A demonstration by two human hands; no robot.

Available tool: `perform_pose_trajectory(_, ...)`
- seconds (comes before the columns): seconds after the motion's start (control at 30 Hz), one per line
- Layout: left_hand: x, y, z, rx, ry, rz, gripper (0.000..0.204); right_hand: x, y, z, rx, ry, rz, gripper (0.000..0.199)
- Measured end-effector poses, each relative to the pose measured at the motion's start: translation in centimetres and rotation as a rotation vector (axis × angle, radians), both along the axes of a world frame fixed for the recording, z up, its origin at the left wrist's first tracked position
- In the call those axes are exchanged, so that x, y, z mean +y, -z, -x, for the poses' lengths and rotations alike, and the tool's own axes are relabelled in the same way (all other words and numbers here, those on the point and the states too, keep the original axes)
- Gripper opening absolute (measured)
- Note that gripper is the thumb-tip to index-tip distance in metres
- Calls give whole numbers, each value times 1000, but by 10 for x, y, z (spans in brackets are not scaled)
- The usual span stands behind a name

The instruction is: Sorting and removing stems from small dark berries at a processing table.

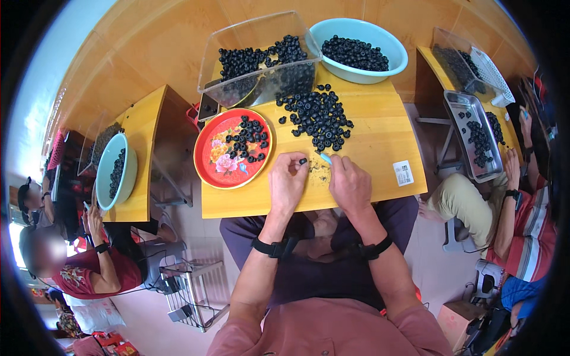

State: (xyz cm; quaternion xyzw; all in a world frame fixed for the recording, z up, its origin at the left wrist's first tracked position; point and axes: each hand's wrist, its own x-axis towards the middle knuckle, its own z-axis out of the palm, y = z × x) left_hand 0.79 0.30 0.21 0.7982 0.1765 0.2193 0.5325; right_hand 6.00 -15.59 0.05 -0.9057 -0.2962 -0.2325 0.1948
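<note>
Near the worktop's front edge, our left hand pinches a small black ring, our right hand clamps a pale blue tool, with a loose ring pile beyond.

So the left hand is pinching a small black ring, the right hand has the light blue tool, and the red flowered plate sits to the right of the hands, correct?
Not quite. In the head view the red flowered plate sits to the left of the hands, not the right. The left hand does pinch a small black ring, and the right hand holds the light blue tool.
</note>
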Motion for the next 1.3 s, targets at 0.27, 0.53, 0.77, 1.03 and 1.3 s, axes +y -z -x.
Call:
perform_pose_trajectory(0.27, -1, 6, 2, -79, 26, -94, 27, -2, -2, 2, 3, -94, 16, 11)
perform_pose_trajectory(0.53, -3, 3, 3, -57, 34, -8, 32, -3, -2, 2, -9, -185, -10, 17)
perform_pose_trajectory(0.77, -3, 4, 2, -52, 39, 37, 33, -3, 1, 2, -4, -204, -9, 23)
perform_pose_trajectory(1.03, -1, 18, 2, -170, 62, 326, 26, 0, 0, 0, 16, -124, -10, 12)
perform_pose_trajectory(1.3, 1, 8, 3, -46, 38, 123, 28, -3, 0, 0, -22, -158, -5, 13)
